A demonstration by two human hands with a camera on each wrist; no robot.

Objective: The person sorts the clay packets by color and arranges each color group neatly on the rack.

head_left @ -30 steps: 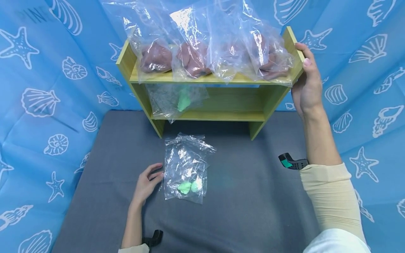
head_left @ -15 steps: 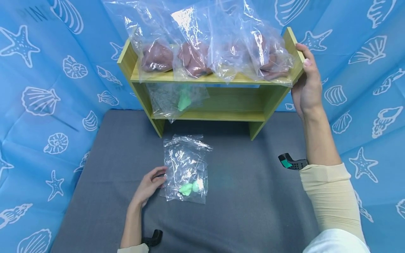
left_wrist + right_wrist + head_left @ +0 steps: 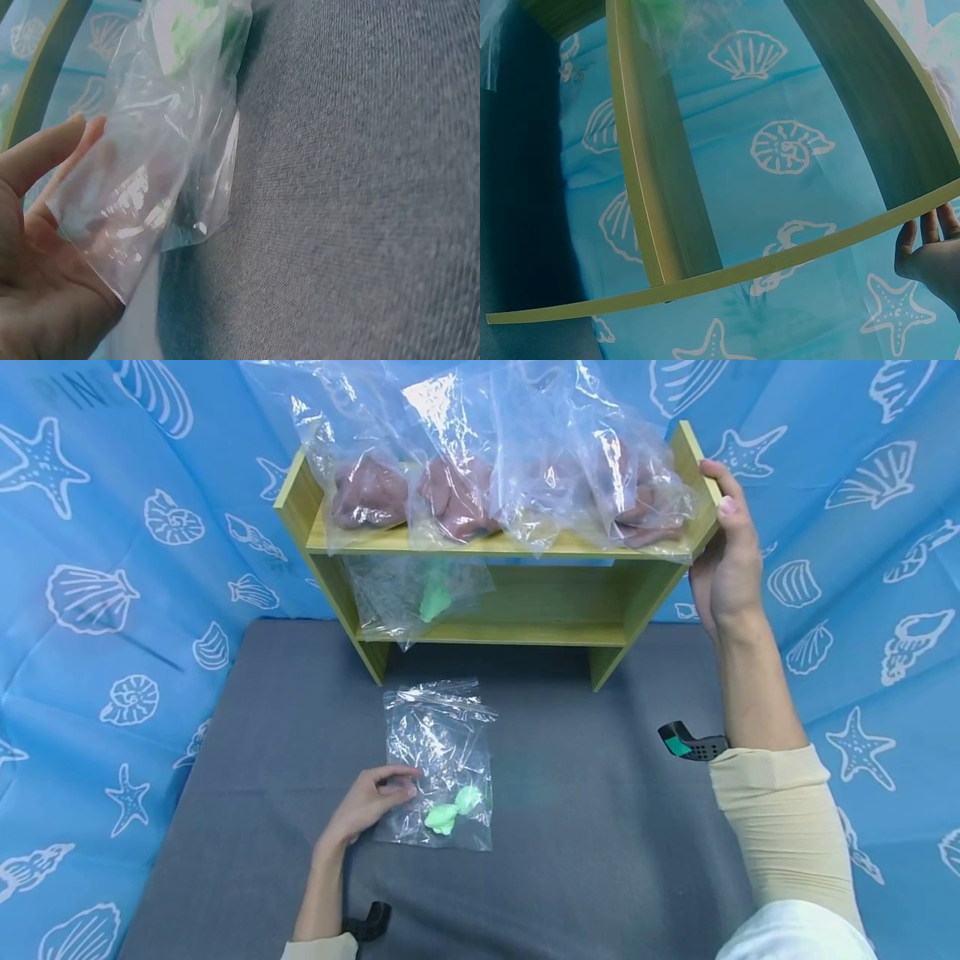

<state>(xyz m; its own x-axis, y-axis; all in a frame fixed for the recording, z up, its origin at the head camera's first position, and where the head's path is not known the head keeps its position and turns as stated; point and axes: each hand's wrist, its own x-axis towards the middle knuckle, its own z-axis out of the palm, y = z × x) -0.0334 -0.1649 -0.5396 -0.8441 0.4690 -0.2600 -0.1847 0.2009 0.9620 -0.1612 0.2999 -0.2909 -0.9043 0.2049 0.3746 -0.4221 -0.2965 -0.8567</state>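
Observation:
My left hand (image 3: 371, 803) is at the left side of clear zip bags (image 3: 438, 739) that overlap on the table, its fingers loosely bent. In the left wrist view, a bag's edge (image 3: 135, 217) lies across the palm, and some fingers show through the plastic. Two light-green lumps (image 3: 441, 818) sit in the lower part of these bags. My right hand (image 3: 729, 556) grips the right side panel of a small wooden shelf (image 3: 555, 602), with the thumb on its front edge. The right wrist view shows fingertips (image 3: 930, 225) against that panel.
Several clear bags with brownish-pink lumps (image 3: 371, 493) stand along the top board. Another bag with a green lump (image 3: 435, 593) lies on the lower board at the left. A blue curtain with white shells (image 3: 90, 597) surrounds the grey table (image 3: 570, 827).
My left hand has moved right, from beside the bags to over their left part. The bags and green lumps have shifted slightly. The right hand stays on the shelf.

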